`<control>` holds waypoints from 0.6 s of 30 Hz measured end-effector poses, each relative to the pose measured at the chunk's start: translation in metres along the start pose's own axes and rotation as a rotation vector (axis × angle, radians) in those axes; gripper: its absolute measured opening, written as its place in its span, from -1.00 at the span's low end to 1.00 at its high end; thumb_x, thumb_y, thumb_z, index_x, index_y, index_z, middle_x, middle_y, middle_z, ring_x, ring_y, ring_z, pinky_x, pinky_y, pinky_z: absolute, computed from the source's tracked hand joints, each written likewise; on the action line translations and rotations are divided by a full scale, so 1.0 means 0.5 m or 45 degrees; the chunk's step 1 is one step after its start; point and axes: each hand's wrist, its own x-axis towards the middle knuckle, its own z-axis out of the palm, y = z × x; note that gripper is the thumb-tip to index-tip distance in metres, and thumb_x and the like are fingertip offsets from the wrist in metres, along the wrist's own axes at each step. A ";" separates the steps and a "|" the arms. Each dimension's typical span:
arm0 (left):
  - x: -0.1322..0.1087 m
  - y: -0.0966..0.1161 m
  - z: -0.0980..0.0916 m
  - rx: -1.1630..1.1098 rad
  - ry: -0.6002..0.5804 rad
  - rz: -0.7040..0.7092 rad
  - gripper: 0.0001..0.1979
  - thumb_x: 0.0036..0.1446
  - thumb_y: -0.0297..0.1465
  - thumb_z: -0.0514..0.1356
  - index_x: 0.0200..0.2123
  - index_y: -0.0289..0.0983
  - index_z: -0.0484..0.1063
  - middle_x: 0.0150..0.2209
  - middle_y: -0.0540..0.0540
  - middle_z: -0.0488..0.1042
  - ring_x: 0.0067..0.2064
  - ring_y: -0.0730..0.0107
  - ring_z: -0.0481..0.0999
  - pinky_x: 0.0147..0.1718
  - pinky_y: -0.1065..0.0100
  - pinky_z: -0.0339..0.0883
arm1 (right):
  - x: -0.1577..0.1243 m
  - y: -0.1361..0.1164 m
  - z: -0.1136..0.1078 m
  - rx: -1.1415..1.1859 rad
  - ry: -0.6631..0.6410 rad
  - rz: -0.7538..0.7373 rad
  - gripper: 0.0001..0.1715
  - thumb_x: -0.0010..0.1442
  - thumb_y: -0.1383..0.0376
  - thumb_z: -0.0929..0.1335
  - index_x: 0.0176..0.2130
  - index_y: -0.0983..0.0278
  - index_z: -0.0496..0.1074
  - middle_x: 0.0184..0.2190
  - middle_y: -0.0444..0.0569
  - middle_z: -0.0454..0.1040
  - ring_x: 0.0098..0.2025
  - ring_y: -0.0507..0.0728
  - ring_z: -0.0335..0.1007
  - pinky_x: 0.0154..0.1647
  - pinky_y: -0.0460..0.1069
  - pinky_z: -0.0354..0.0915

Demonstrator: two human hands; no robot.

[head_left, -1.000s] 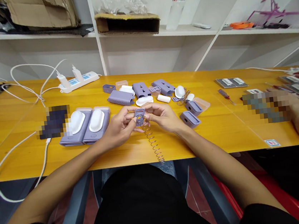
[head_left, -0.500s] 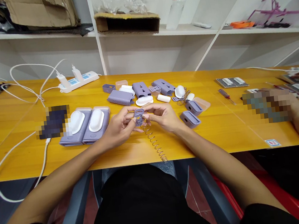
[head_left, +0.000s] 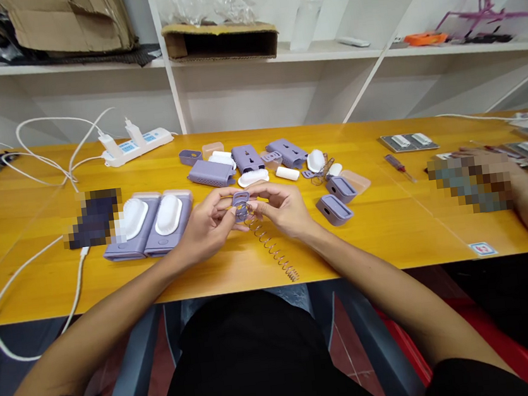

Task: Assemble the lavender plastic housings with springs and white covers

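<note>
Between both hands, above the orange table, is a small purple plastic plate (head_left: 240, 198) with an oval opening. My left hand (head_left: 212, 225) grips it from the left. My right hand (head_left: 280, 207) pinches the top end of a long coil spring (head_left: 269, 244) against the plate. The spring trails down and right toward the table's front edge. Fingers cover part of the joint between spring and plate. Left of my hands lie two purple housings (head_left: 154, 241) with white oval caps (head_left: 169, 215). To the right stand two short purple covers (head_left: 334, 209).
Behind my hands lie several purple shells (head_left: 212, 173), white parts and more springs (head_left: 322, 172). A power strip (head_left: 138, 146) with cables and a blurred dark phone-like object (head_left: 94, 217) lie left. At right, another person's hand (head_left: 493, 165) works near a screwdriver (head_left: 400, 168).
The plate and spring stay in my hands, with only slight finger movement. The view shifts a little. At right, the other person's far hand has left the grey parts.
</note>
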 end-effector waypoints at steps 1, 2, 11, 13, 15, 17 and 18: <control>0.000 0.001 0.000 0.004 0.002 -0.013 -0.66 0.47 -0.25 0.27 0.19 -0.26 0.40 0.08 -0.23 0.71 0.01 0.17 0.80 -0.14 0.25 0.81 | -0.001 -0.002 0.002 -0.016 0.006 -0.022 -0.61 0.19 0.00 0.64 -0.12 0.18 0.70 -0.18 0.01 0.62 -0.19 0.15 0.51 -0.38 -0.01 0.44; -0.001 0.003 0.000 0.005 0.002 -0.024 -0.65 0.47 -0.24 0.28 0.19 -0.26 0.40 0.08 -0.23 0.71 0.01 0.17 0.80 -0.14 0.25 0.81 | -0.003 -0.003 0.003 -0.028 0.008 -0.045 -0.62 0.20 -0.01 0.64 -0.14 0.18 0.69 -0.17 0.02 0.62 -0.16 0.16 0.51 -0.34 0.01 0.46; -0.003 0.020 -0.004 -0.078 -0.090 -0.081 -0.65 0.47 -0.26 0.28 0.20 -0.26 0.40 0.04 -0.23 0.73 -0.07 0.18 0.82 -0.14 0.23 0.81 | -0.004 -0.005 0.008 0.123 -0.032 -0.057 -0.60 0.15 0.00 0.66 -0.21 0.19 0.63 -0.24 -0.03 0.55 -0.23 0.13 0.49 -0.33 0.00 0.46; -0.004 0.023 -0.006 -0.091 -0.087 -0.080 -0.65 0.46 -0.26 0.29 0.20 -0.26 0.41 0.03 -0.24 0.74 -0.08 0.16 0.83 -0.16 0.21 0.81 | -0.002 -0.002 0.009 0.199 -0.057 -0.024 -0.62 0.14 0.03 0.67 -0.23 0.19 0.62 -0.25 -0.06 0.56 -0.28 0.09 0.49 -0.40 -0.03 0.42; -0.005 0.024 -0.007 -0.100 -0.085 -0.086 -0.65 0.45 -0.26 0.30 0.20 -0.27 0.42 0.02 -0.25 0.74 -0.08 0.12 0.83 -0.17 0.19 0.82 | 0.000 0.000 0.010 0.243 -0.080 0.018 -0.63 0.13 0.05 0.68 -0.23 0.18 0.61 -0.26 -0.08 0.57 -0.31 0.07 0.50 -0.44 -0.05 0.41; -0.004 0.025 -0.008 -0.108 -0.088 -0.105 -0.63 0.44 -0.24 0.31 0.19 -0.27 0.43 0.02 -0.25 0.74 -0.08 0.09 0.83 -0.18 0.17 0.82 | 0.000 0.000 0.010 0.247 -0.085 0.040 -0.62 0.11 0.06 0.68 -0.23 0.19 0.60 -0.27 -0.09 0.57 -0.32 0.07 0.51 -0.43 -0.05 0.43; -0.004 0.025 -0.008 -0.114 -0.087 -0.116 -0.62 0.43 -0.24 0.32 0.19 -0.27 0.43 0.02 -0.26 0.74 -0.07 0.09 0.83 -0.19 0.17 0.82 | 0.000 0.000 0.010 0.240 -0.083 0.046 -0.61 0.11 0.07 0.69 -0.24 0.19 0.60 -0.27 -0.09 0.58 -0.31 0.07 0.52 -0.42 -0.05 0.44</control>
